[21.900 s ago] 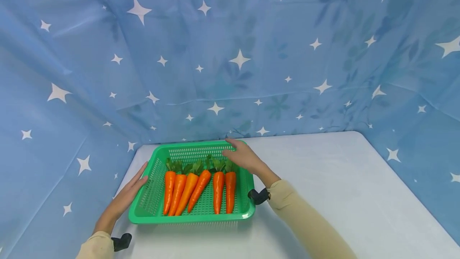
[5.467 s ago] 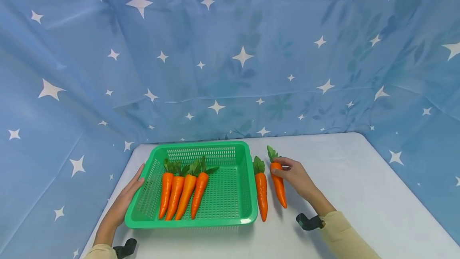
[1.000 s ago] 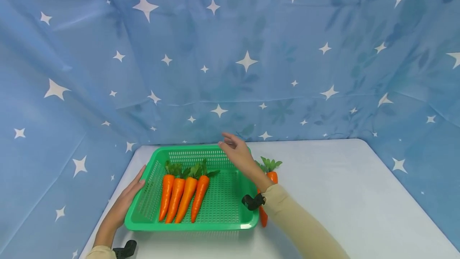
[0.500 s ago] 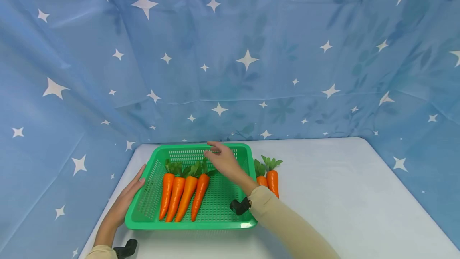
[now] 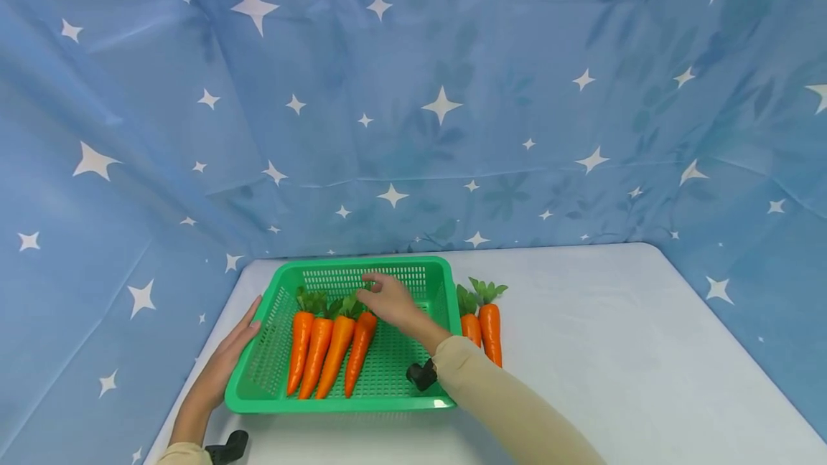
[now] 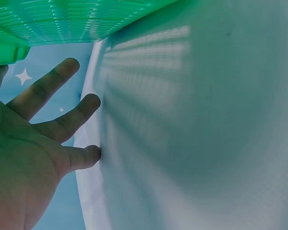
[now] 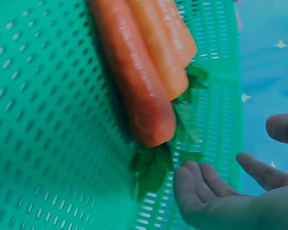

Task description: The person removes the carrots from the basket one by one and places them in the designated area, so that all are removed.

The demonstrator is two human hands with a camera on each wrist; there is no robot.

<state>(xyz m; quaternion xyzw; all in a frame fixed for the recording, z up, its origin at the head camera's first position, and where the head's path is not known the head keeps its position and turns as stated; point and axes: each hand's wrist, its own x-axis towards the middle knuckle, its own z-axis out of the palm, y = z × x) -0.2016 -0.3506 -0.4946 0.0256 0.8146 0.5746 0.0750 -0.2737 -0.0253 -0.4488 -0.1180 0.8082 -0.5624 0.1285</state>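
Observation:
A green perforated plastic basket (image 5: 342, 406) holds several carrots (image 5: 334, 357) with leafy tops, side by side in its left half. My left hand (image 5: 226, 354) rests at the basket's left rim; the left wrist view has its fingers (image 6: 62, 120) straight and spread beside the basket. Inside the basket, my right hand (image 5: 393, 303) hovers at the leaves of the rightmost carrot (image 5: 360, 356). In the right wrist view, the right hand's slightly bent fingers (image 7: 196, 191) come close to that carrot's green leaves (image 7: 153, 167), the thumb apart, nothing between them.
Two more carrots (image 5: 491, 336) lie on the white table (image 5: 614, 350) just right of the basket, partly covered by the right sleeve (image 5: 497, 393). A blue star-patterned curtain (image 5: 413, 128) hangs behind and along both sides. Each wrist wears a black camera (image 5: 423, 374).
Two carrots went from the basket to the table on its right. The right hand, earlier on the second one, swung left over the basket and lowered to the rightmost carrot's leaves. Left hand stays.

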